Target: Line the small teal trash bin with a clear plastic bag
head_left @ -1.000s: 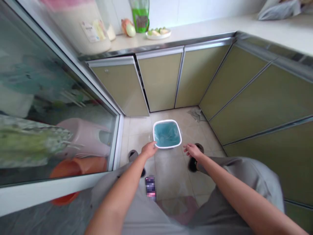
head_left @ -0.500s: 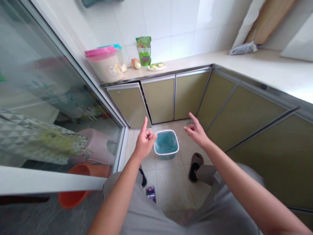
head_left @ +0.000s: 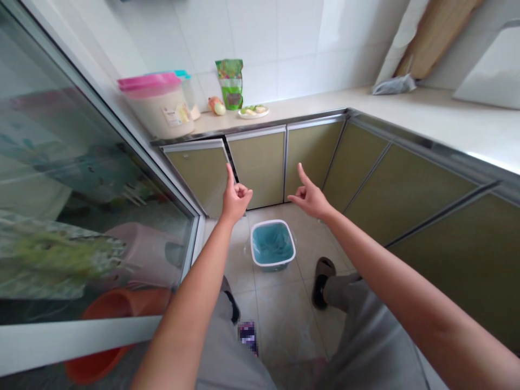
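Pointing its index finger forward, other fingers curled, the left hand (head_left: pixel 236 201) hangs empty in the air. Next, the bin (head_left: pixel 272 265) stands upright on the floor (head_left: pixel 280 309), near the cupboards (head_left: pixel 260 168), apart from both hands. Rightmost, the right hand (head_left: pixel 311 199), empty too, extends index finger and thumb.

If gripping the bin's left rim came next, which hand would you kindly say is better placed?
Probably the left hand: it looks empty and appears nearer that side of the bin, while the right hand, also seemingly empty, is toward the opposite side.
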